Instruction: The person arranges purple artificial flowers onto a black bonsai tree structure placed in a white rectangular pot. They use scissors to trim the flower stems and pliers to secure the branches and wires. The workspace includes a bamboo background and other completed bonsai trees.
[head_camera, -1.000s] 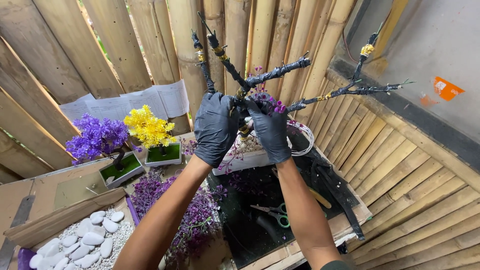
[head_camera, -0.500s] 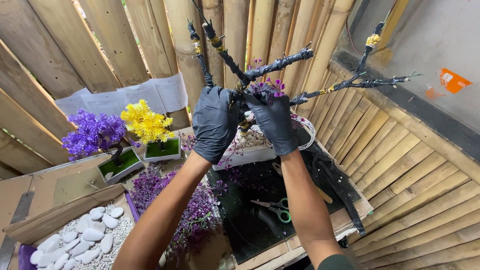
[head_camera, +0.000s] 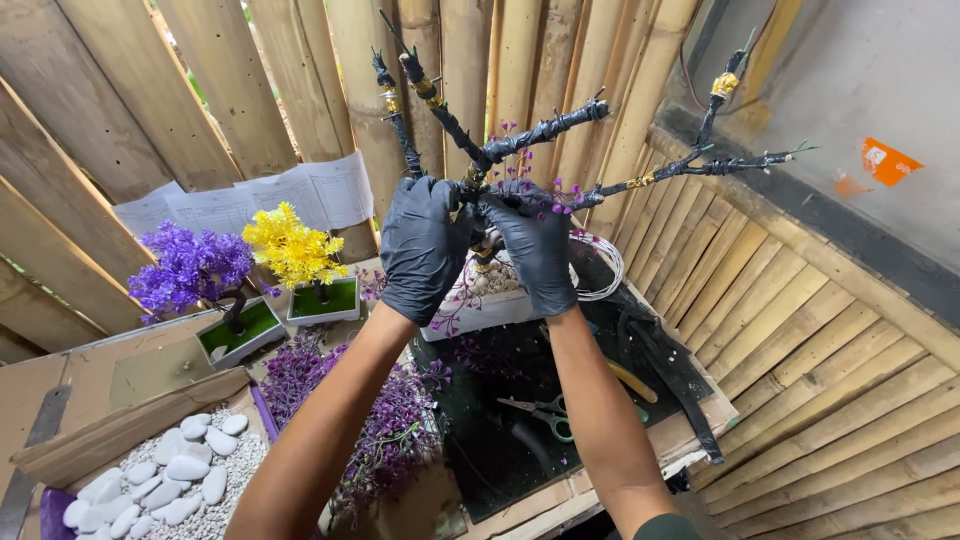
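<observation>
Barely any change from a second back. Same pinch with the black-gloved left hand (head_camera: 425, 245) and the black-gloved right hand (head_camera: 535, 250), still up at the fork of the bare black-wrapped model tree with gold bands (head_camera: 540, 132). No real drift in the branches either, only a small wobble of the view. So probably still mid-fiddle at that one joint, nothing finished or let go yet.

On the grip: left closed round the trunk just below the fork, fingers curled tight. Right narrowed to a pinch at the fork itself, right by the small purple flower sprigs (head_camera: 548, 196). Can't tell whether pinching a sprig or just the wrapped stem, too much glove in the way.

Tree standing upright in the white rectangular pot of pebbles (head_camera: 497, 303), at the far edge of the black work mat (head_camera: 480, 455). Coil of white wire (head_camera: 603, 268) just beside the pot toward the far right corner. Green-handled scissors (head_camera: 545, 415) lying near the mat's near edge, well apart from both hands.

Off the mat's left edge: small yellow-flowered tree (head_camera: 290, 245) and small purple-flowered tree (head_camera: 185, 268) in green-topped pots, a heap of loose purple foliage (head_camera: 390, 430), and a cardboard tray of white stones (head_camera: 170, 470) further left.
</observation>
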